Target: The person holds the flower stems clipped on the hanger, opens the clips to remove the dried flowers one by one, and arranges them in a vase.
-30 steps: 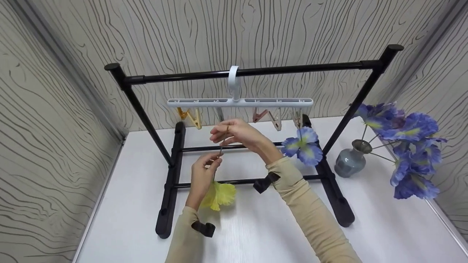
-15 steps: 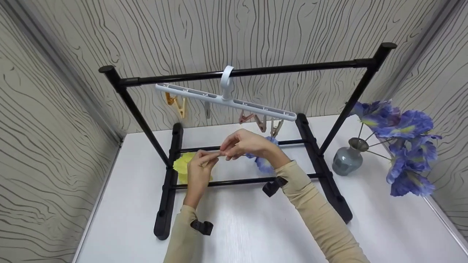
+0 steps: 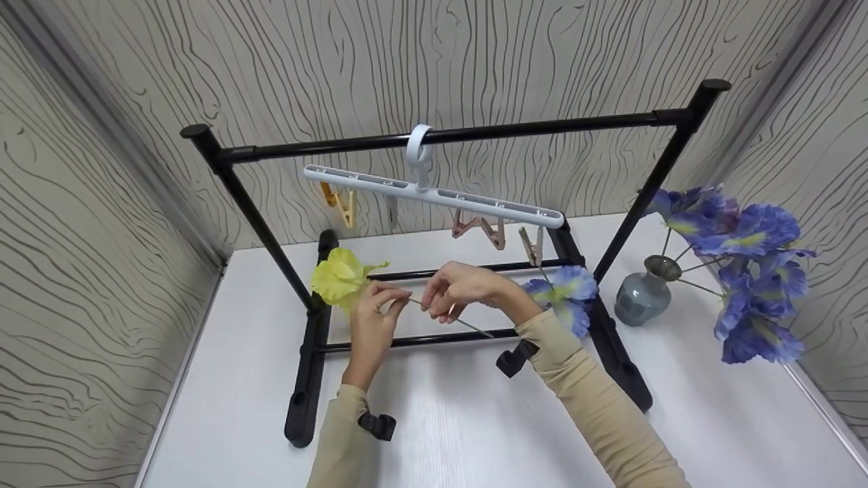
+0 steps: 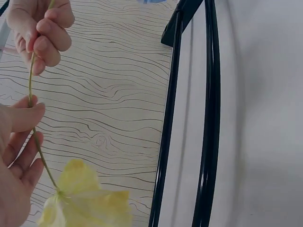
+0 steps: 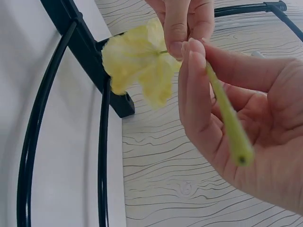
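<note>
A yellow artificial flower (image 3: 338, 274) lies sideways in the air, its head at left and its thin green stem (image 5: 231, 118) running right. My left hand (image 3: 371, 322) pinches the stem near the bloom, between thumb and fingertips. Further along, my right hand (image 3: 468, 288) pinches the same stem, and the free end sticks out past it toward the right. Above both hands hangs a pale blue hanger (image 3: 434, 194), tilted with its right end nearer. Small clips dangle from it, among them a yellow clip (image 3: 349, 210) and a pink clip (image 3: 464, 224). A blue flower (image 3: 569, 291) hangs from the rightmost clip (image 3: 532, 246).
A black rack (image 3: 542, 127) carries the hanger on its top bar, with two low crossbars (image 3: 441, 337) behind and below my hands. To the right, a grey-blue vase (image 3: 641, 298) holds several blue flowers (image 3: 759, 230) that lean outward. Patterned walls enclose the white table (image 3: 224, 407).
The yellow flower has turned from head-down to sideways, its bloom swinging up and left. My right hand has come down beside the left. The hanger has swivelled, its right end coming nearer.
</note>
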Available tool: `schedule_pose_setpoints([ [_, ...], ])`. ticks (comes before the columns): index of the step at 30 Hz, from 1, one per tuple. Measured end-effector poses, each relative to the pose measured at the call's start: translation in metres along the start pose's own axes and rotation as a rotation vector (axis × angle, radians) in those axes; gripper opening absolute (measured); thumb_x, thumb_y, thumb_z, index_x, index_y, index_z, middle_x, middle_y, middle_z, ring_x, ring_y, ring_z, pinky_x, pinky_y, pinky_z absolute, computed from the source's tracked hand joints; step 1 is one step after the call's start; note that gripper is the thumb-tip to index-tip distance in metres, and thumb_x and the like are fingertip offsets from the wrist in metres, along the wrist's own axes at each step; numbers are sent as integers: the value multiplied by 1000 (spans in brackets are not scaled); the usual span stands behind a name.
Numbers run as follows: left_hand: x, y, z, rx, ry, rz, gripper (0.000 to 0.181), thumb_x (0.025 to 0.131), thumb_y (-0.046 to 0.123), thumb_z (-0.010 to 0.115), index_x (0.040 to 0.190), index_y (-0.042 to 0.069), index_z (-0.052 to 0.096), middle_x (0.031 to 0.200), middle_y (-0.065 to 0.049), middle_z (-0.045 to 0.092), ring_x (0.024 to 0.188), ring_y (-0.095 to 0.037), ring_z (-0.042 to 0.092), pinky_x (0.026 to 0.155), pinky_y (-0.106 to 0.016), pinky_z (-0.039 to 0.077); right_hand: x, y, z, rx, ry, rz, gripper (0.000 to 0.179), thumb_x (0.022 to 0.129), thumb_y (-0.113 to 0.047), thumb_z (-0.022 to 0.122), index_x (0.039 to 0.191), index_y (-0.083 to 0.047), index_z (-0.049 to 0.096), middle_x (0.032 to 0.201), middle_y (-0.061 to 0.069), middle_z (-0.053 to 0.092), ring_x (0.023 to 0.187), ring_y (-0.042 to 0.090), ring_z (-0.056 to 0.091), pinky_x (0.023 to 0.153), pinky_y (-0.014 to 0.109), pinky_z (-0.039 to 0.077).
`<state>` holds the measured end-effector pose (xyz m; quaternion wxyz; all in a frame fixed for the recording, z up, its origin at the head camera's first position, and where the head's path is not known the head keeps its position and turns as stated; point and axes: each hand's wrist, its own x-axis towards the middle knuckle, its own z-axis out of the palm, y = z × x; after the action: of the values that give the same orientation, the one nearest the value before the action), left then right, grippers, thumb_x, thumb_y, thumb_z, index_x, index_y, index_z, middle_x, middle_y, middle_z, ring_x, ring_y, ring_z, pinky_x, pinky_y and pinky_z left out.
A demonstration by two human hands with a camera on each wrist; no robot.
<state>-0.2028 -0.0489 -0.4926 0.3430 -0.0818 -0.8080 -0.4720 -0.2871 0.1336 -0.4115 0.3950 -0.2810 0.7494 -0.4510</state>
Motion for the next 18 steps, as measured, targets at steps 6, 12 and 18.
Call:
schedule_pose_setpoints([
  [6, -4, -2, 3, -2, 66, 27, 19, 80, -12, 81, 89, 4, 79, 93, -5, 68, 92, -26, 65, 85, -38, 51, 0, 6, 1, 12, 13, 4, 10, 92, 11, 66, 102, 13, 69, 75, 4, 68, 64, 11, 66, 61, 23, 59],
  [12, -10, -2, 4, -74, 161, 59, 23, 80, -15, 80, 93, 3, 77, 95, -8, 68, 93, -27, 65, 86, -32, 52, -3, 9, -1, 16, 31, -33, 8, 91, 11, 66, 98, 12, 70, 74, 3, 68, 64, 10, 65, 61, 24, 59],
  [18, -14, -1, 5, -140, 196, 36, 17, 86, -10, 78, 101, -1, 74, 99, -11, 68, 97, -29, 66, 94, -30, 53, -6, 11, -2, -1, 89, -81, 7, 90, 9, 70, 91, 3, 72, 73, 2, 67, 64, 11, 65, 61, 26, 60],
])
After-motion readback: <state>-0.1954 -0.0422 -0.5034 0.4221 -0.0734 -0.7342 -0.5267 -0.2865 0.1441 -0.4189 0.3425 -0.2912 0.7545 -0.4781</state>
